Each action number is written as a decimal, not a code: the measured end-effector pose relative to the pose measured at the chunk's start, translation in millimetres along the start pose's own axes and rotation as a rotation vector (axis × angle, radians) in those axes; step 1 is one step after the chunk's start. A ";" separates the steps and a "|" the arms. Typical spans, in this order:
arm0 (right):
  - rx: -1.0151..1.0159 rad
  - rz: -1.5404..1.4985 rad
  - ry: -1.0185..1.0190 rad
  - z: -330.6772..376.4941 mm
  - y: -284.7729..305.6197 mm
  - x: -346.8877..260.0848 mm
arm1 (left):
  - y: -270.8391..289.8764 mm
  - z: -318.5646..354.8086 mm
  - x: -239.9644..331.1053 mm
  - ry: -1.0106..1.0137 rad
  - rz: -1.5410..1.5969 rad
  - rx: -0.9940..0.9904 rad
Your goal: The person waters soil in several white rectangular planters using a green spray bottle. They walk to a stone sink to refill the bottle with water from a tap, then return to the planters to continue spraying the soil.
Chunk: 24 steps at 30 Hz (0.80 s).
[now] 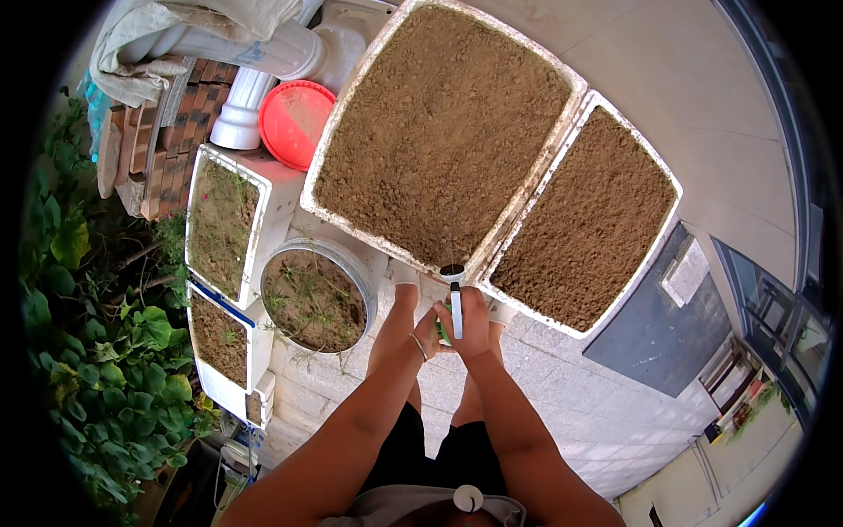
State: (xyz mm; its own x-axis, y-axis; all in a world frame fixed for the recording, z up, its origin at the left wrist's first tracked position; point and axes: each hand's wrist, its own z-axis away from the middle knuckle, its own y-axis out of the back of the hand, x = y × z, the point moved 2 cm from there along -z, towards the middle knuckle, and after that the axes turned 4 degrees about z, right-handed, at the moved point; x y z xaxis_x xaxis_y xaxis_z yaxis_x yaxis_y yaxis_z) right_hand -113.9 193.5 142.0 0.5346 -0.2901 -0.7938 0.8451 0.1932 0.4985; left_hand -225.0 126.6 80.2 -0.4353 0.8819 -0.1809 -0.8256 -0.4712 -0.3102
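Between fingers (477, 309), a white tool (457, 318)

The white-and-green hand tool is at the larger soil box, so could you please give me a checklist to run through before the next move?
1. Right hand closed on the white-and-green hand tool: ok.
2. Left hand gripping it firmly: cannot tell; fingers partly hidden.
3. Round end at the near edge of the larger soil box: ok.
4. Round end's contents: cannot tell; only darkness shows.
5. Soil in that box free of visible plants: ok.
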 end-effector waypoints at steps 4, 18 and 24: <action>0.092 -0.032 0.120 -1.2 8.7 -7.9 | -1.4 -0.6 -5.3 0.003 0.023 0.027; 0.033 -0.038 0.018 8.7 27.8 3.8 | -1.3 -30.3 -18.6 0.006 0.011 -0.131; 0.068 -0.017 0.104 4.2 33.6 0.3 | 0.8 -39.5 -24.8 0.002 -0.003 -0.155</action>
State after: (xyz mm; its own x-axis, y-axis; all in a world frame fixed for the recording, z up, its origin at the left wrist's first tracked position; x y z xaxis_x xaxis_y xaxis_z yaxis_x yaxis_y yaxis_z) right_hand -85.3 196.0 160.0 0.5198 -0.1929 -0.8322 0.8543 0.1238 0.5048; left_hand -200.7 103.8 47.6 -0.4321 0.8833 -0.1818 -0.7618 -0.4654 -0.4507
